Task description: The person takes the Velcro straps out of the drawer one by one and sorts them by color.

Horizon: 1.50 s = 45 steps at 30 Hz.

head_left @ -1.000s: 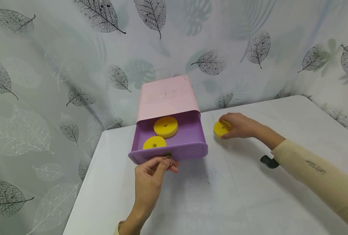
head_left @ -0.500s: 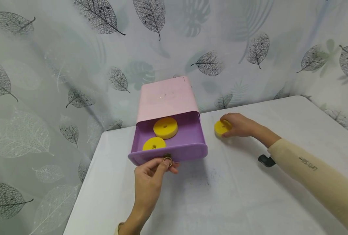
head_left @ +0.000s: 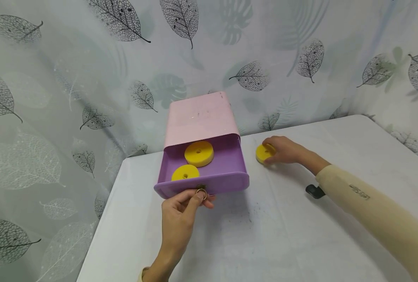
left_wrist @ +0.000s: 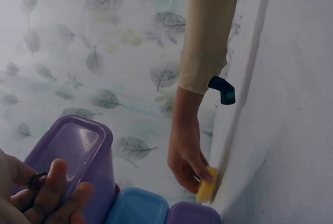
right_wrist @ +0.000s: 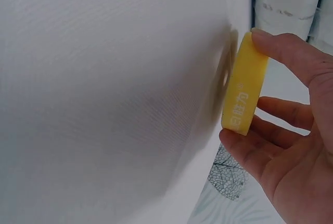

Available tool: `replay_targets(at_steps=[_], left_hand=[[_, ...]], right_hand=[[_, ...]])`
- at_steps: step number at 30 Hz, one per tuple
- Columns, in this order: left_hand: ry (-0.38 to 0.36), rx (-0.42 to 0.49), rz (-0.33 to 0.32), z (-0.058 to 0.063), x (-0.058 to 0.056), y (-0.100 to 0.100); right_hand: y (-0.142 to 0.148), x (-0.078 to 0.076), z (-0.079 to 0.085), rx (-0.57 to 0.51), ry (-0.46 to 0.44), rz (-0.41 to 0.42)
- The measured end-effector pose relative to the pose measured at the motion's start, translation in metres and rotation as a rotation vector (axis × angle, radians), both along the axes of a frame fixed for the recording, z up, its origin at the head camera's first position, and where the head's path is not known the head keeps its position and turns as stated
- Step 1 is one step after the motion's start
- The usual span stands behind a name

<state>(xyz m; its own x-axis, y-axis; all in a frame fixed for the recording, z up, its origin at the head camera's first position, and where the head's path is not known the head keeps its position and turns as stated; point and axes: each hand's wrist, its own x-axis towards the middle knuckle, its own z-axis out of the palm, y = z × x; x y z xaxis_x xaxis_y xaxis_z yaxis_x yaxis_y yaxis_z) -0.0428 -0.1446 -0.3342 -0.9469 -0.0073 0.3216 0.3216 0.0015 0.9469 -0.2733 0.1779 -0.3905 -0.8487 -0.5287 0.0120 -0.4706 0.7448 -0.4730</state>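
Note:
My left hand (head_left: 176,221) pinches the brass ring pull (head_left: 205,192) on the front of a purple drawer (head_left: 228,183), which stands pulled out of its pink cabinet (head_left: 201,117). Inside the drawer lie two yellow discs, one (head_left: 197,158) farther back and one (head_left: 180,172) by the front panel, each with a small centre hole. To the right of the cabinet, my right hand (head_left: 284,151) grips a third yellow disc (head_left: 260,154) by its edge, close over the white table. White printing shows on the rim of this disc (right_wrist: 243,91) in the right wrist view, between thumb and fingertips.
Below the pulled-out drawer, a blue drawer (left_wrist: 138,208) and another purple drawer (left_wrist: 193,213) show in the left wrist view. A leaf-print curtain (head_left: 194,58) hangs behind the white table (head_left: 283,235). A dark angled piece (head_left: 314,191) sticks out by the right sleeve.
The right forearm and sleeve have shifted slightly left, while the right hand and its disc stay almost in place. My left hand and the drawer have not visibly moved.

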Motion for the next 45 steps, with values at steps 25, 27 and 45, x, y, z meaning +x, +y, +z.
replay_targets(at_steps=[25,27,45], left_hand=[[0.01,0.003,-0.008,0.001,0.0,0.002],[0.018,0.003,-0.008,0.001,0.0,0.002],[0.02,-0.003,0.003,0.002,0.0,0.002]], right_hand=[[-0.003,-0.004,-0.01,0.003,-0.024,-0.02],[-0.003,-0.004,-0.009,0.004,-0.013,-0.016],[-0.017,0.025,0.073,-0.314,0.18,-0.01]])
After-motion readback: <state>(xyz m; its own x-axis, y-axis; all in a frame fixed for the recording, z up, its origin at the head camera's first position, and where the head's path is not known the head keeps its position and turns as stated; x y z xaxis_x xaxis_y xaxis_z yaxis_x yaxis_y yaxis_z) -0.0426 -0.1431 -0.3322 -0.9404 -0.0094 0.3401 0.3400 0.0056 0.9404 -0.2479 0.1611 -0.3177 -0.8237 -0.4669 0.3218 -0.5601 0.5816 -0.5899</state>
